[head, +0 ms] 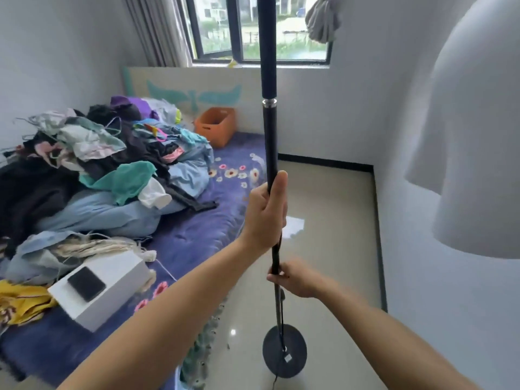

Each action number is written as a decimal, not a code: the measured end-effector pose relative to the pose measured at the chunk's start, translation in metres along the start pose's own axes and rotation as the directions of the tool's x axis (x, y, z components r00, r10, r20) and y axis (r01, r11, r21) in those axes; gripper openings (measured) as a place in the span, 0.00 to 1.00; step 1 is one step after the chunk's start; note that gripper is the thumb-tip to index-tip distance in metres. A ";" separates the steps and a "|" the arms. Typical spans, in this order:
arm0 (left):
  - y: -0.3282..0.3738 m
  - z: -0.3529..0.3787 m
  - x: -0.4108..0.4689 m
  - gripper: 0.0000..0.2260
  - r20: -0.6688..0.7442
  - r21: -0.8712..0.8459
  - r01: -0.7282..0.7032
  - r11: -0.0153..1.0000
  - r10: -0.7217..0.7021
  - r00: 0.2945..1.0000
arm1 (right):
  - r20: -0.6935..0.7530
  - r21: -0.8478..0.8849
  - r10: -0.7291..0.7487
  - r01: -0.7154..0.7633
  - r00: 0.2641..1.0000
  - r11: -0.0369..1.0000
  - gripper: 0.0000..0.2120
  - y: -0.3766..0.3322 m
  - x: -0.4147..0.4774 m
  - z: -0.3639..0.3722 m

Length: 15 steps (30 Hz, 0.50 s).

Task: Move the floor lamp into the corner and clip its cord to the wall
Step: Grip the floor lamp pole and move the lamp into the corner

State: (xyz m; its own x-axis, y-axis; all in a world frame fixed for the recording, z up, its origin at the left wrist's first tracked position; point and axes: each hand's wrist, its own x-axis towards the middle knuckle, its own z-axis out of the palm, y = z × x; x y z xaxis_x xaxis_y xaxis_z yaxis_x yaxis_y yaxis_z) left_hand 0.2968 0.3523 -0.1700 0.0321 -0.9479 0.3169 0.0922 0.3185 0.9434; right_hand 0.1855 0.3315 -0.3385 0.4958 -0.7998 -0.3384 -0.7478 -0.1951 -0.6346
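The floor lamp's black pole (268, 80) stands upright in the middle of the view, rising past the top edge. Its round black base (284, 351) is on or just above the tiled floor; I cannot tell which. My left hand (267, 215) grips the pole at mid height. My right hand (295, 280) holds it lower down. A thin black cord (275, 380) leaves the base toward the bottom edge. The white lampshade (475, 142) hangs large at the right, close to the camera. The room corner (372, 167) lies ahead on the right, under the window.
A bed (197, 235) with a purple flowered cover fills the left, piled with clothes (98, 164). On it sit a white box (112, 282) with a black phone (85, 282) and an orange basket (216, 125). Glossy floor tiles (323, 220) run between bed and right wall.
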 end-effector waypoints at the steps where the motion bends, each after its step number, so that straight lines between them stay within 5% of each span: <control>1: -0.007 0.006 0.017 0.23 0.036 -0.030 -0.002 1.000 0.003 0.999 | -0.031 0.002 0.023 -0.023 0.999 1.000 0.12 0.008 0.008 -0.014; 15: -0.068 0.122 0.265 0.22 0.459 -0.126 0.005 0.992 0.054 0.887 | -0.370 0.135 0.274 -0.241 0.887 0.961 0.14 0.105 0.109 -0.214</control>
State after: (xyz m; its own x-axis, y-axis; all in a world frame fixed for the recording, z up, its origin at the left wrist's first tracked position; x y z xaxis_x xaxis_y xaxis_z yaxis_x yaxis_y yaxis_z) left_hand 0.1776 0.0796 -0.1383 -0.4237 -0.8238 0.3766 0.2169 0.3114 0.9252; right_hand 0.0662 0.1023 -0.2936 0.0713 -0.9736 -0.2169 -0.7785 0.0816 -0.6224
